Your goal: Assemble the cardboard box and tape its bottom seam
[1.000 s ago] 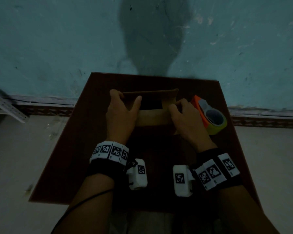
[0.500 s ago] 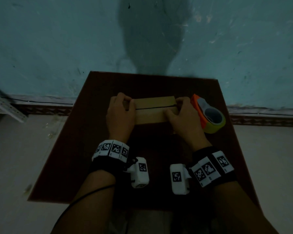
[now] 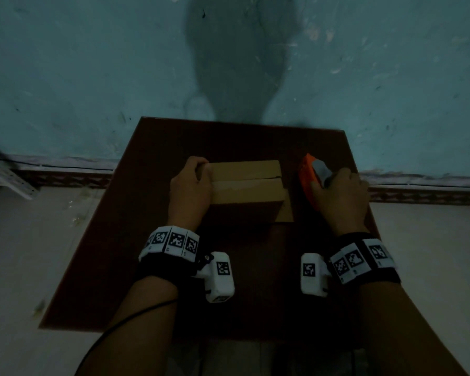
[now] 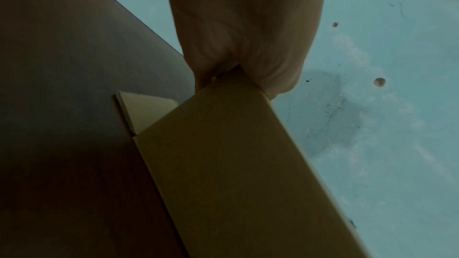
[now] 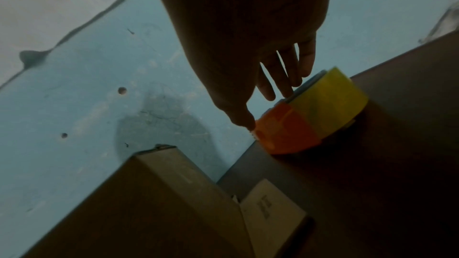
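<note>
The cardboard box sits on the dark brown counter, near its far middle, bottom flaps folded shut so the seam faces up. No tape is seen on the seam yet. A loose flap sticks out at the box's right near corner.

The left hand is clamped on the box's left end, fingers curled over the far edge, thumb on the near side; the grip is holding the flaps closed. In the left wrist view the box corner is pinched between thumb and fingers.

The right hand is laid over the orange tape dispenser, just beside the box's right end. In the right wrist view the fingers are spread and fairly straight, touching the top of the yellowish tape roll; the grip is wide, not yet closed on it.

Risks, judged: with only one end held, the flaps could spring up at the right end and the seam could gape, likely once the dispenser is lifted. The dispenser could be fumbled since the fingers are not wrapped. The box could be pushed sideways when tape is started, as it is light. Dim light makes seam alignment harder.
</note>
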